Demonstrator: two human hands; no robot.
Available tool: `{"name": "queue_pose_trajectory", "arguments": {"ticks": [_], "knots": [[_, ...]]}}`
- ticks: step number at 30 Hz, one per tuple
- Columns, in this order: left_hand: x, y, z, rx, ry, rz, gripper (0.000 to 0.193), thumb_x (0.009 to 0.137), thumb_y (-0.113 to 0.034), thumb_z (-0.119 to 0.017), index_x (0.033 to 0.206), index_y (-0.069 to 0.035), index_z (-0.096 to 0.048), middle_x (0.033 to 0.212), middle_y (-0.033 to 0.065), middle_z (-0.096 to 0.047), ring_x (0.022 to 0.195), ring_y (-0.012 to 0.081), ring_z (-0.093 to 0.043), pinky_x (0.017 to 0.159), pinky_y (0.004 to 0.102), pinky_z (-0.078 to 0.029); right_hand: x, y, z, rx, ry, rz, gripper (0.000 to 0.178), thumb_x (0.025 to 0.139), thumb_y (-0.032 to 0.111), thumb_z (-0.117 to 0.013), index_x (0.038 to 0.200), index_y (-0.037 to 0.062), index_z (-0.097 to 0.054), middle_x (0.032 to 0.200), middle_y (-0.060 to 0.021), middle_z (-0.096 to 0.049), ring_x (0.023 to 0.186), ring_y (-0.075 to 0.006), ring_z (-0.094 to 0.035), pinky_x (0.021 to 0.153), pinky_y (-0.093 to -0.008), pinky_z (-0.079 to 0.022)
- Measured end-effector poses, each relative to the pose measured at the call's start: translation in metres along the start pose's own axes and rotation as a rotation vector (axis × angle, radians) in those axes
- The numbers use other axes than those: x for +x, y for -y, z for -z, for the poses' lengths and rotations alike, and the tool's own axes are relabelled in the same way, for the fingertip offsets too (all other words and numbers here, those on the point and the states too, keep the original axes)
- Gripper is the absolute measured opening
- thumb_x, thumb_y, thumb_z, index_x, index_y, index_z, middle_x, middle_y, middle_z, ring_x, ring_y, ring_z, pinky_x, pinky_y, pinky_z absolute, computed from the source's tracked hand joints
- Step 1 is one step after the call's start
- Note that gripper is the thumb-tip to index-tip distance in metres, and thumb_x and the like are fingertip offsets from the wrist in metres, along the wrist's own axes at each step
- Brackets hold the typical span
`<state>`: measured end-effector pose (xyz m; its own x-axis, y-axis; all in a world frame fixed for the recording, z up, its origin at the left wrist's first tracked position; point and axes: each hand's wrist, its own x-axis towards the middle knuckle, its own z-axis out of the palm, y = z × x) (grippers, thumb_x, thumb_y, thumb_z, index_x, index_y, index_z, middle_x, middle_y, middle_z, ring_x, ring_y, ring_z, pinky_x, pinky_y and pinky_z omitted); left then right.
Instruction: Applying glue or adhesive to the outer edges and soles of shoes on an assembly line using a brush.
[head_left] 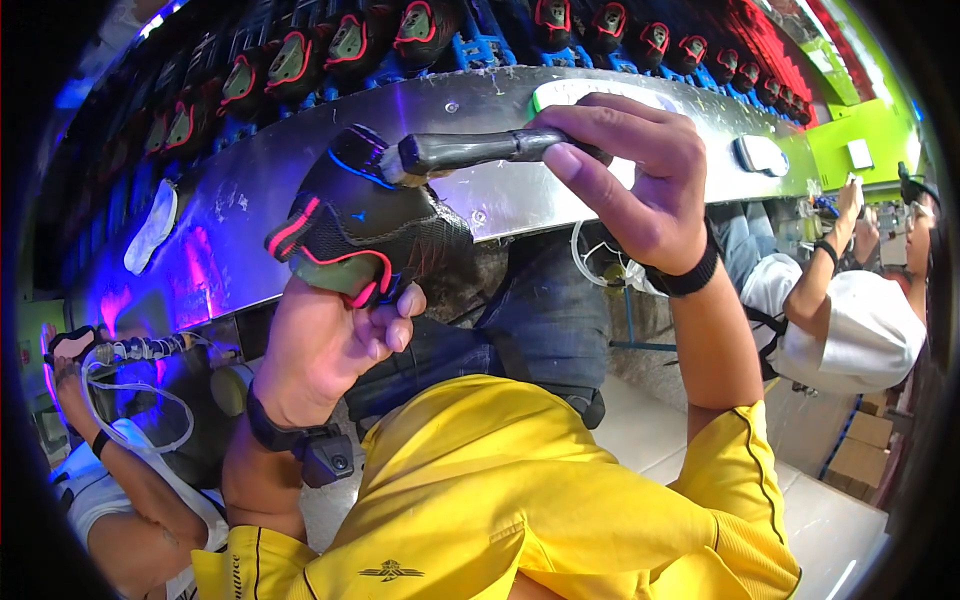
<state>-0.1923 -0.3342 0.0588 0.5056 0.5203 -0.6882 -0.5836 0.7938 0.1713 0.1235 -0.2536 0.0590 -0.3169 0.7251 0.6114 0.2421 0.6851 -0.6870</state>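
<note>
A worker [490, 470] pinches a dark brush [470, 150] in the fingers [590, 122] of the right hand [640, 190] at twelve o'clock, bristles [397, 168] against a black shoe [400, 215] at ten o'clock held from below by the left hand [325, 345], fingers curled, where a slack hold could make the bristles stray.

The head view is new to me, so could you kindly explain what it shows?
Of course. There is no machine here: a camera on a person's head looks down at their own bare hands, and its wide fisheye lens bends straight edges. The left hand holds a dark shoe with pink and blue lines. The right hand holds a dark-handled brush, its bristles at the shoe's blue-lined edge. On the metal bench lie pale, sole-shaped pieces, one at the left. Beyond it stands a row of similar shoes. Other people are at both sides.
</note>
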Motion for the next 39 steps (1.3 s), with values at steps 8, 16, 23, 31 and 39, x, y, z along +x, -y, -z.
{"name": "queue_pose_trajectory", "arguments": {"ticks": [8,16,23,31,39], "knots": [[0.003,0.014,-0.008,-0.012,0.006,0.021,0.052,0.113,-0.051,-0.043,0.124,-0.004,-0.063,0.093,0.0202,-0.066,0.064,0.0276,-0.07,0.046,0.028,-0.055,-0.022,-0.016,-0.015,0.206,-0.022,-0.142,0.031,0.093,0.019,-0.085,0.109,-0.0067,-0.081,0.084,-0.0122,-0.074,0.068,-0.0149,-0.065,0.063,-0.0286,-0.05],[0.004,0.018,-0.003,-0.051,0.106,0.017,0.056,0.113,-0.051,-0.044,0.126,-0.001,-0.062,0.094,0.0206,-0.066,0.065,0.0273,-0.071,0.046,0.028,-0.055,-0.048,-0.028,-0.019,0.205,0.01,-0.187,0.025,0.096,0.018,-0.08,0.107,-0.0049,-0.08,0.083,-0.0103,-0.073,0.069,-0.0151,-0.063,0.065,-0.0299,-0.049],[0.013,0.021,0.007,0.062,0.151,-0.093,0.055,0.111,-0.045,-0.049,0.131,0.004,-0.063,0.097,0.0225,-0.068,0.073,0.028,-0.069,0.061,0.0352,-0.056,-0.063,-0.023,-0.009,0.156,-0.025,-0.444,0.026,0.096,0.016,-0.078,0.108,-0.0073,-0.079,0.088,-0.0159,-0.075,0.081,-0.0232,-0.07,0.076,-0.0355,-0.053],[0.053,-0.003,0.023,0.115,0.166,-0.193,0.061,0.108,-0.036,-0.048,0.146,0.011,-0.058,0.139,0.0282,-0.07,0.119,0.0374,-0.075,0.108,0.0482,-0.059,-0.065,-0.004,-0.019,0.047,-0.093,-0.656,0.021,0.097,0.02,-0.077,0.104,0.0002,-0.081,0.081,-0.0198,-0.072,0.066,-0.0309,-0.069,0.063,-0.0381,-0.051],[0.129,-0.065,-0.096,0.718,0.17,-0.516,0.068,0.095,-0.016,-0.071,0.157,0.004,-0.051,0.139,0.0133,-0.071,0.123,0.0252,-0.072,0.11,0.0408,-0.056,-0.086,-0.01,0.015,0.289,-0.472,-0.736,0.02,0.105,0.011,-0.072,0.109,-0.0081,-0.078,0.078,-0.0016,-0.069,0.073,-0.0074,-0.06,0.065,-0.0271,-0.047]]}}
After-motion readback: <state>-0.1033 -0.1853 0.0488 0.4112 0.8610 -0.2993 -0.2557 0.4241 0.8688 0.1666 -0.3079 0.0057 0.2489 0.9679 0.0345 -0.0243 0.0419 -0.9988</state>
